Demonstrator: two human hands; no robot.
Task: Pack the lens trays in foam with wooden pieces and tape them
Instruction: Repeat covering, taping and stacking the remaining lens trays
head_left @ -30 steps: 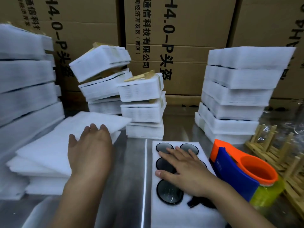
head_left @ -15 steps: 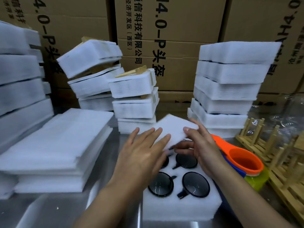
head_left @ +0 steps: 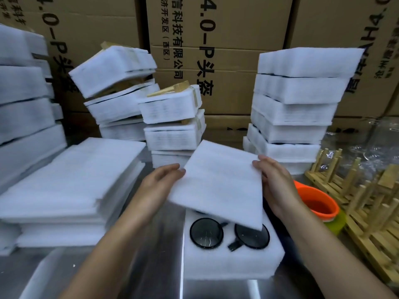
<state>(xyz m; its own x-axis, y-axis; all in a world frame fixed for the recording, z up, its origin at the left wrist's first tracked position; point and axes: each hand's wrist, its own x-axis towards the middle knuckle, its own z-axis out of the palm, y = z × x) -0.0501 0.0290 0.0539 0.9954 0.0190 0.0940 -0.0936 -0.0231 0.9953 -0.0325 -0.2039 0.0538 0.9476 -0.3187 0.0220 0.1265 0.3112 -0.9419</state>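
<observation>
- Big brown cardboard boxes stand at the back. A shiny metal table is in front of them.
- The lens tray lies flat on the table. It is a thick white foam block with round dark lenses sitting in its holes.
- A thin foam sheet is held tilted over the far part of the tray. I cannot tell if its near corner touches the tray.
- The left hand pinches the sheet's left edge. The right hand pinches its right edge.
- The step in hand looks like putting the cover on the tray.
- Next, I think the sheet must come down flat. Its edges should line up with the tray so every lens is hidden.
- A pile of foam sheets lies left of the tray.
- An orange tape holder and wooden racks sit right of the tray. They are likely needed after the cover is on.
- White packed bundles are stacked behind the tray.
</observation>
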